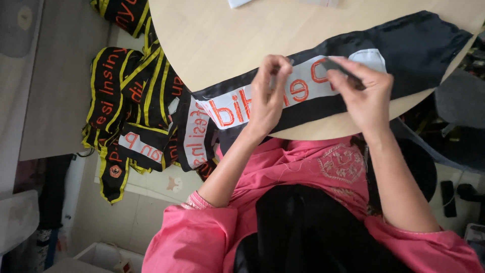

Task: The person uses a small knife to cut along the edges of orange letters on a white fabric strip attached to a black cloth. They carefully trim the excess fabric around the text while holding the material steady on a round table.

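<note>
Both hands (268, 96) (364, 91) pinch sash (414, 45) near table edge (323, 132).

a round pale wooden table (227, 35) fills the upper middle of the view. a long black sash with a white backing strip and orange lettering (303, 86) lies across its near edge, running from about eight o'clock toward two o'clock — its left end drops off the rim. at twelve o'clock, a white scrap (237, 3) sits at the far edge, cut off.

Bare table (242, 30) beyond the sash (414, 45); sash pile (136, 101) crowding its left edge.
</note>
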